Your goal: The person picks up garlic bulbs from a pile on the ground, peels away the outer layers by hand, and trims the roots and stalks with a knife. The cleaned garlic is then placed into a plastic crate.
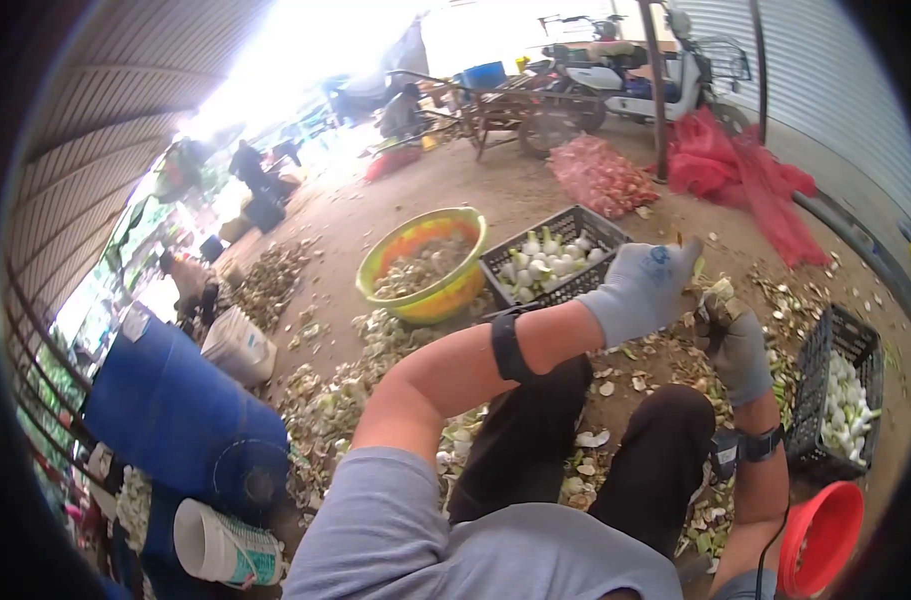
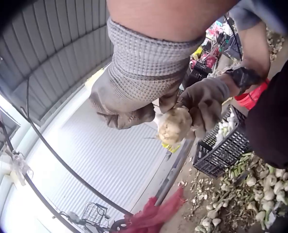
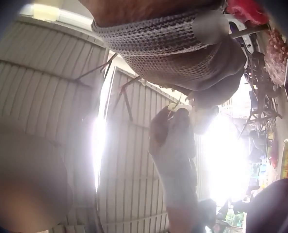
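A pale garlic bulb (image 2: 174,125) is between my two gloved hands, in front of my knees. My right hand (image 1: 740,355), in a grey glove, grips the bulb from the side. Curled fingers of my left hand (image 1: 645,285) pinch at the bulb's neck end, its thumb close against it in the left wrist view. In the head view the bulb (image 1: 718,298) shows ragged, papery skin. The right wrist view is backlit, with the bulb mostly hidden behind the right glove (image 3: 182,68).
Black crates of peeled white garlic stand ahead (image 1: 545,265) and at my right (image 1: 845,400). A yellow-green basin (image 1: 425,300), a red bucket (image 1: 820,540), a blue barrel (image 1: 180,400) and a white bucket (image 1: 220,540) surround me. Garlic peelings litter the ground.
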Action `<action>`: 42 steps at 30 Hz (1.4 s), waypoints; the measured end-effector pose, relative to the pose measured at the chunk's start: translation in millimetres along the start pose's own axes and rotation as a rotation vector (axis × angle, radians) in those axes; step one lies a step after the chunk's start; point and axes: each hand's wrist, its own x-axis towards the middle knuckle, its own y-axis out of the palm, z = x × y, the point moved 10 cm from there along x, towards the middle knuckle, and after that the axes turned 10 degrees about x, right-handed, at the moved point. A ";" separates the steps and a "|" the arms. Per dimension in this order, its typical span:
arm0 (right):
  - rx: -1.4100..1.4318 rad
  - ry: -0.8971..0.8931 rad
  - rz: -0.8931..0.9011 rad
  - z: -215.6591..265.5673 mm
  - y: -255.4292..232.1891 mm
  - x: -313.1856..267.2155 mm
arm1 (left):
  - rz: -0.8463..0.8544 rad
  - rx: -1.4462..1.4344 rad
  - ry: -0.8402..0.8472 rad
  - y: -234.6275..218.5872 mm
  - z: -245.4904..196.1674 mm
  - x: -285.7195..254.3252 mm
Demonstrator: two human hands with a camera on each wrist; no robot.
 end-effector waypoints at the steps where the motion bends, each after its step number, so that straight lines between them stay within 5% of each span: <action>1: -0.187 -0.087 0.015 1.4 3.0 4.9 | -0.021 -0.035 -0.019 0.4 10.9 -3.6; 6: -0.757 -0.337 0.150 -0.8 36.1 18.8 | 0.005 -0.365 -0.227 40.6 74.4 -13.6; 8: -0.833 -0.300 0.087 -7.0 18.0 42.0 | -0.012 -0.505 -0.094 59.0 71.4 -12.8; 10: -1.590 -0.879 0.140 10.5 28.4 39.6 | -0.061 -0.480 0.142 61.0 58.1 -17.8; 13: -1.664 -0.868 0.111 26.1 9.1 64.9 | 0.097 -0.731 0.364 81.7 44.8 -14.4; 14: -1.627 -0.868 0.111 35.3 -2.9 69.7 | 0.098 -0.559 0.357 95.2 46.5 -10.0; 17: -1.608 -0.602 -0.034 68.6 -49.9 73.6 | 0.022 -0.983 0.244 114.2 81.9 10.5; 19: -1.313 -0.159 -0.217 73.7 -126.3 74.2 | 0.064 -1.253 0.084 156.9 113.4 18.3; 22: -1.307 0.146 -0.318 59.8 -218.5 35.7 | 0.136 -1.524 -0.139 211.4 137.5 18.7; 24: -1.566 0.165 -0.182 33.3 -232.4 7.8 | 0.104 -1.841 -0.395 255.3 148.1 21.0; 25: -1.668 0.456 -0.201 14.2 -271.7 -9.6 | 0.111 -1.902 -0.477 270.2 142.6 25.2; 26: -1.903 0.566 -0.115 1.0 -278.4 -15.9 | 0.147 -1.924 -0.474 287.0 134.5 32.9; 27: -1.794 0.501 -0.263 1.9 -289.1 -12.1 | 0.206 -1.942 -0.496 309.8 125.7 38.0; 29: -1.385 0.128 -0.147 10.6 -207.8 23.8 | 0.314 -1.971 -0.494 346.3 94.0 48.7; 30: -1.135 0.120 -0.101 0.5 -196.6 39.6 | 0.347 -1.892 -0.350 355.8 73.6 58.0; 32: -0.767 -0.005 -0.094 -9.6 -177.1 65.1 | 0.487 -1.666 -0.357 366.1 35.2 69.6; 34: -0.416 0.095 -0.200 -25.7 -214.9 80.6 | 0.543 -1.673 -0.280 373.2 12.7 79.6; 37: -0.852 -0.107 -0.138 30.9 -246.0 78.2 | 0.507 -1.553 -0.201 421.0 28.8 80.7; 39: 0.541 -0.151 -0.430 65.9 -315.3 53.6 | 0.643 -0.721 -0.075 467.5 55.6 59.3; 40: 0.196 -0.367 -0.327 124.4 -335.0 30.2 | 0.648 -0.724 -0.078 476.9 60.3 48.2; 41: 0.382 -0.432 -0.088 149.6 -321.4 18.4 | 0.725 -0.367 -0.066 491.2 70.7 28.7; 42: 0.245 -0.563 -0.321 153.0 -328.9 3.0 | 0.784 -0.006 -0.055 501.4 80.4 17.9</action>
